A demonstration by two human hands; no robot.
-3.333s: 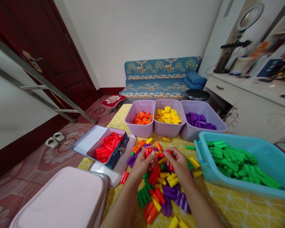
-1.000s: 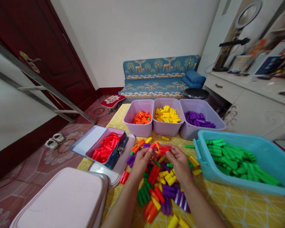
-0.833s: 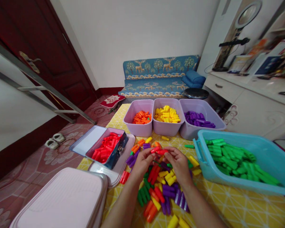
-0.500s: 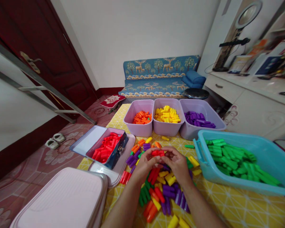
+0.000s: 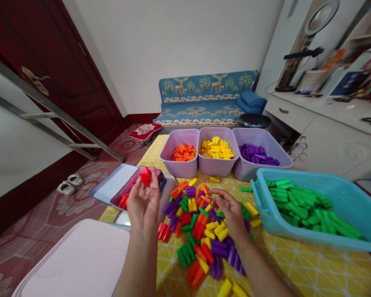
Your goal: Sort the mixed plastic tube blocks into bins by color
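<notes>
Leftward from over the loose pile [image 5: 200,225], our left hand [image 5: 144,204] had moved to the open hinged box [image 5: 163,182], carrying the red pieces [image 5: 145,176] that both our hands had held together a moment before. We had its thumb and fingers closed on them, palm turned up, above the red pieces lying inside the box; blur kept us from counting those we held. Our right hand [image 5: 231,210] had stayed over the pile, its thumb and index finger apart and holding nothing we could see. Its fingertips were close to an orange piece [image 5: 206,199], though we could not tell whether they touched. Beneath and around it, red, green, yellow, purple and orange pieces lay mixed on the yellow tablecloth [image 5: 287,268]. Beyond them we had three lilac bins side by side, with orange pieces in the left bin [image 5: 181,169], yellow in the middle bin [image 5: 216,168] and purple in the right bin [image 5: 250,172]. Green pieces filled part of the teal tub [image 5: 312,239] at our right.
</notes>
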